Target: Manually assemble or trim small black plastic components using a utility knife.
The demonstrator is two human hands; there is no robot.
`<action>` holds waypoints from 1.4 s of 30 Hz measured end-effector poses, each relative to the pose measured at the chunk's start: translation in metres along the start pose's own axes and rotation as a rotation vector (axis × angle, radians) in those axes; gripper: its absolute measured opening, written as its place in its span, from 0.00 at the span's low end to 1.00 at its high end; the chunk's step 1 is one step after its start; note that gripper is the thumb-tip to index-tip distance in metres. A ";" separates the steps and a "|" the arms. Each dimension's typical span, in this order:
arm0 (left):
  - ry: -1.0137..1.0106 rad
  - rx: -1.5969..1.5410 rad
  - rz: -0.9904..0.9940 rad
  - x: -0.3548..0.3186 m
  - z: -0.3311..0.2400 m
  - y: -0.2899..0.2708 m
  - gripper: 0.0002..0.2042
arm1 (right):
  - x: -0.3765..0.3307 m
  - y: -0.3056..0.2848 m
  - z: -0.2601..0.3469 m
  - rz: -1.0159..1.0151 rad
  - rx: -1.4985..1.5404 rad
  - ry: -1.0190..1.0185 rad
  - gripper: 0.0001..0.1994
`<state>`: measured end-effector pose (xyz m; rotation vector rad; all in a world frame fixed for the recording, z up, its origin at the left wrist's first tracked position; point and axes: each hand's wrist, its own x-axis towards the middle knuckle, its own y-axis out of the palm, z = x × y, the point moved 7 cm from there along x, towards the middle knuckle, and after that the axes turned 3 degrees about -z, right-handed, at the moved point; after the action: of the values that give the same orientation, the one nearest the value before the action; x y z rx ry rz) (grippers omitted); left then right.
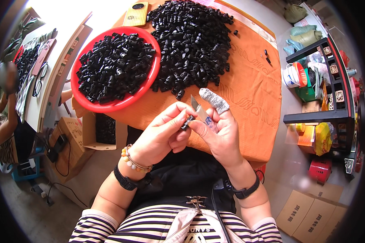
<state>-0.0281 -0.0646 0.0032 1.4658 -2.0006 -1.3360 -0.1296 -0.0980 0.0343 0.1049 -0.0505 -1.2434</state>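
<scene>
Above the table's near edge, my left hand [164, 127] pinches a small black plastic part [186, 122] between thumb and fingertips. My right hand [225, 139] is closed round a small knife [202, 110] with a pale, wrapped handle, its pointed blade up and away from me. The right thumb is close against the black part; whether it touches is unclear. A grey knitted finger cover [215, 100] sits on the right index finger. Beyond my hands lies a large heap of similar black parts [190, 44], and a red basin [99, 108] at the left is piled with more.
An orange cloth [255, 89] covers the table. A yellow phone [136, 14] lies at its far edge. Below the basin stands an open cardboard box [89, 131] with black parts. At right are a cluttered black rack [336, 117] and flattened cardboard [308, 214]. Another person [4, 125] sits far left.
</scene>
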 end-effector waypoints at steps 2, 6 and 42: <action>0.036 0.031 -0.006 0.003 0.003 0.000 0.12 | 0.003 0.001 0.000 -0.037 0.079 0.019 0.28; 0.176 0.286 -0.099 0.003 -0.006 -0.002 0.14 | 0.005 -0.001 -0.002 -0.049 0.052 -0.028 0.27; -0.033 -0.073 -0.053 -0.001 0.007 -0.008 0.07 | -0.017 0.001 0.000 0.051 -0.235 -0.044 0.18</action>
<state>-0.0279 -0.0610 -0.0063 1.4830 -1.9238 -1.4477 -0.1342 -0.0812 0.0346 -0.1272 0.0542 -1.1922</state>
